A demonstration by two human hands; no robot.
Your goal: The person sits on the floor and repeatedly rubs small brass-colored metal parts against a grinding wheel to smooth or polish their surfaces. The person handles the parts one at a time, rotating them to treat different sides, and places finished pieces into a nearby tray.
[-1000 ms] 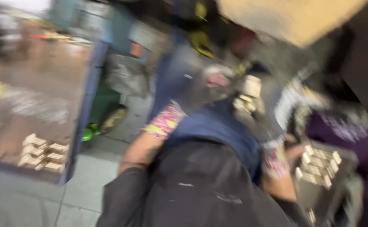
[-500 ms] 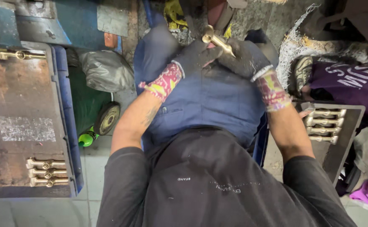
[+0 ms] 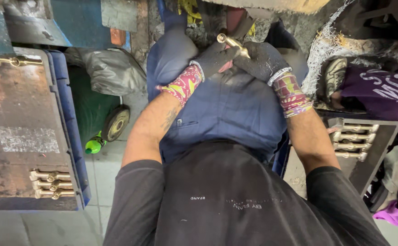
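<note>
Head view: both hands in dark fabric gloves, left hand [image 3: 215,57] and right hand [image 3: 262,61], share a closed grip on the slim brass tap-like fitting [image 3: 233,43], held above the lap. It could slip, I'd say, if either glove loosens (fabric on smooth metal). More brass fittings [image 3: 51,183] line the rusty tabletop [image 3: 17,109] edge at left; room between knees is tight.

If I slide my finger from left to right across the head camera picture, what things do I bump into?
Three brass fittings on the rusty tray → green bottle → small black wheel → left hand → brass piece → right hand → brass fittings on the dark tray.
</note>
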